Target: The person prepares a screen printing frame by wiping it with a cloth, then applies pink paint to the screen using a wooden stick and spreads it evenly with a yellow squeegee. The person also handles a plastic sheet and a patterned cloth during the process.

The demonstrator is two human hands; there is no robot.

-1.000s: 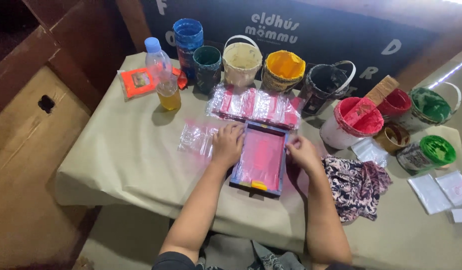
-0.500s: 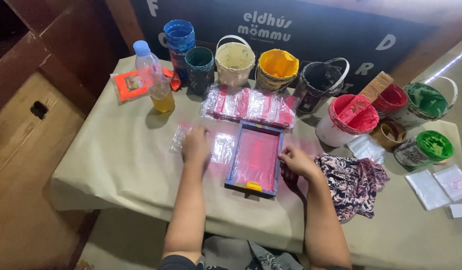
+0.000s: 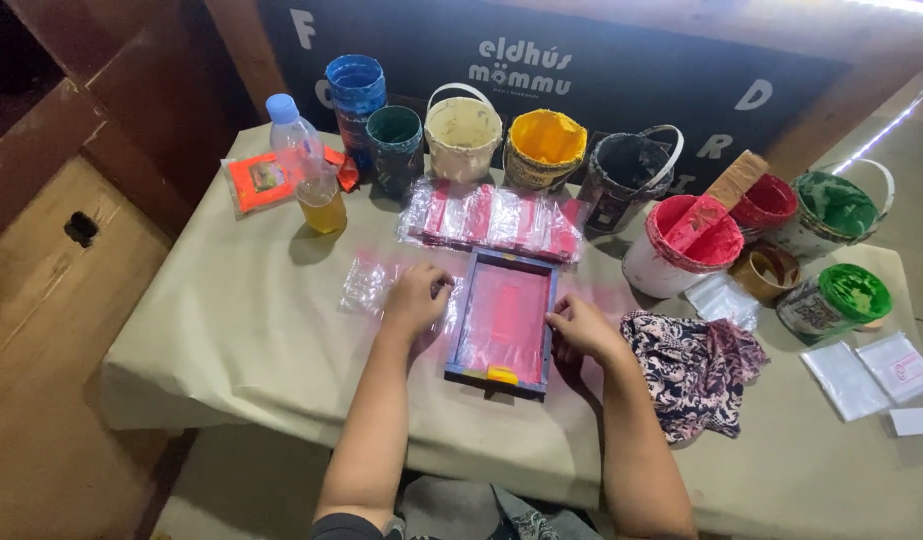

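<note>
Print workshop: ink-caked paint buckets (image 3: 541, 150) (many colours), screen frame (image 3: 503, 322), covered table (image 3: 231, 320).

- My left hand (image 3: 413, 298), which a second ago lies against the left edge of the pink-stained printing frame (image 3: 503, 323), slides out over the clear plastic bags (image 3: 373, 283) and now comes back toward the frame, fingers curled on the bag just beside its left rail.
- My right hand (image 3: 579, 328) shifts a little lower along the frame's right edge and now presses flat there.
- The frame now lies a touch further from the row of printed bags (image 3: 493, 217) behind it.
- My head moves, so the table (image 3: 231, 330) sits lower in view.
</note>
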